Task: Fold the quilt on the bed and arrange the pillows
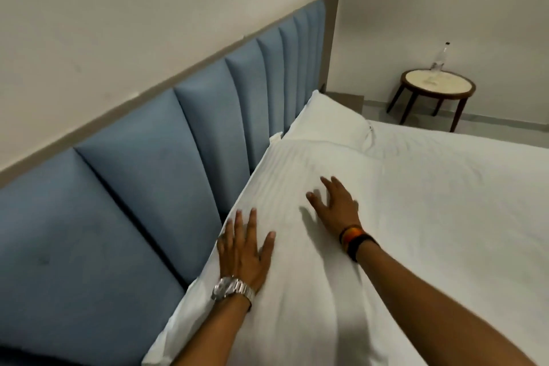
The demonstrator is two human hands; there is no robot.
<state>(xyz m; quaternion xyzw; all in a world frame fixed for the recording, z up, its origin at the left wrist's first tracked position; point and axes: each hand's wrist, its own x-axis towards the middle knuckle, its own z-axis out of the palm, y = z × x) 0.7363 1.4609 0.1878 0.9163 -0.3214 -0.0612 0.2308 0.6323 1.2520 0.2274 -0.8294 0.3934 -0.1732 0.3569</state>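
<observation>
Head view: both flat hands, left hand (pixel 243 255) and right hand (pixel 335 205), on near pillow (pixel 297 175).

Count, head of bed: pillows, 2: near pillow (pixel 297 217) and far pillow (pixel 329 119). Hands, 2: left hand (pixel 243 252), right hand (pixel 335 205), both flat on the near one. Wristwatch (pixel 231 290), 1. Wristband (pixel 355 239), 1. Round side table (pixel 438 86), 1. Bottle (pixel 441 58), 1, on its tabletop.
</observation>
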